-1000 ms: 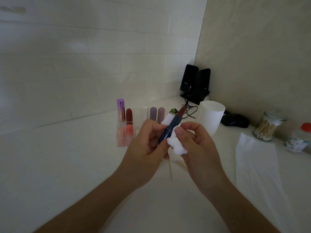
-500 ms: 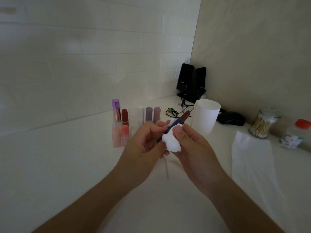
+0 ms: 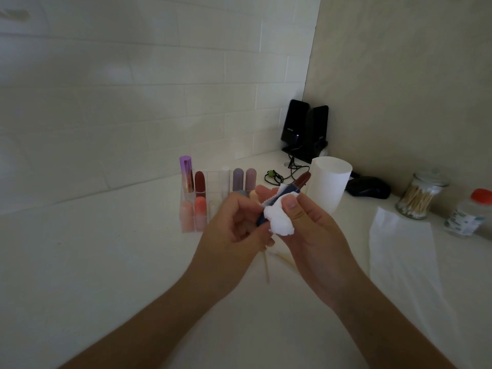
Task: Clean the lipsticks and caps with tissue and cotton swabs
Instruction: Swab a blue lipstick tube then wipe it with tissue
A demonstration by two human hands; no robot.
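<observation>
- Your lipstick (image 3: 302, 181) is in the air above the counter (image 3: 106, 262), its bullet wound out and pointing toward the white cup (image 3: 330, 193).
- Your left hand (image 3: 234, 230) curls round the tube's lower end; your right hand (image 3: 314, 227) pinches the tissue wad (image 3: 279, 222) against the barrel.
- If the wad rides up, it could smear or snap the bullet (it looks soft).
- A push forward might mark the cup.
- The lipstick rack (image 3: 191, 209) stands just behind your hands, loose cotton swabs (image 3: 266, 267) lie beneath them, and the swab jar (image 3: 418, 198) is off to the right.

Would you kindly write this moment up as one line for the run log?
step: wiping lipstick | left hand: grips lipstick base | right hand: pinches tissue against barrel
</observation>
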